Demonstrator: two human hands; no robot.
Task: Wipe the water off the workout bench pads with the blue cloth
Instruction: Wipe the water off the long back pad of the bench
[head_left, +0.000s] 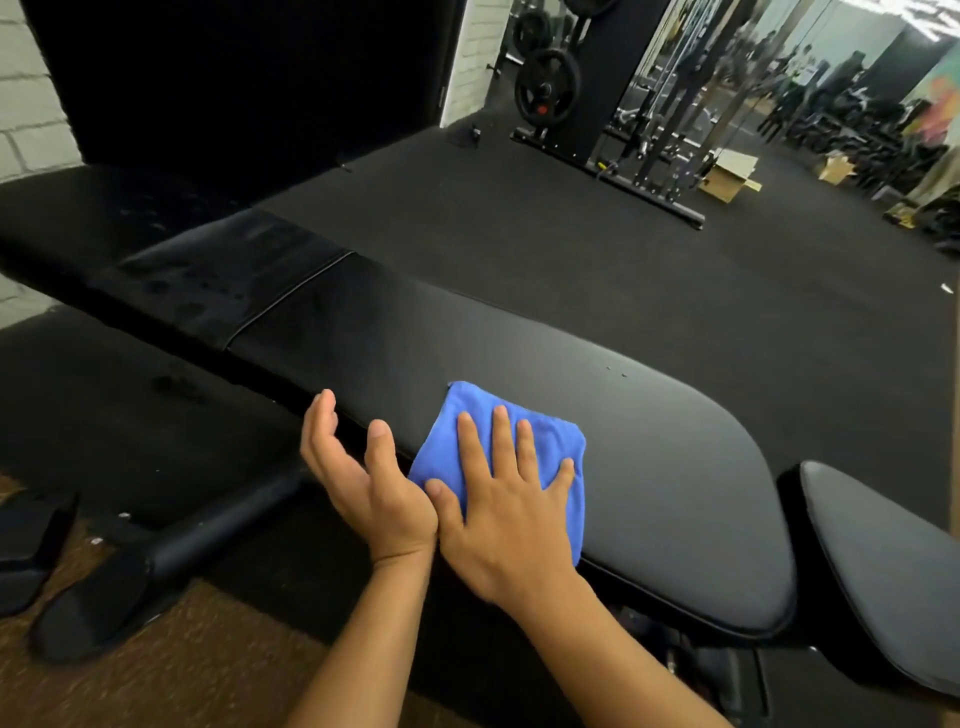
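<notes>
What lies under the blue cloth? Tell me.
The blue cloth lies flat on the long bench pad, pressed down by the right hand. Any water beneath it is covered.

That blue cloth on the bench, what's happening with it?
A person is wiping a black workout bench pad in a gym. The right hand presses the blue cloth flat on the pad, fingers spread. The left hand rests open at the pad's near edge, holding nothing. Water droplets show on the farther pad section.
</notes>
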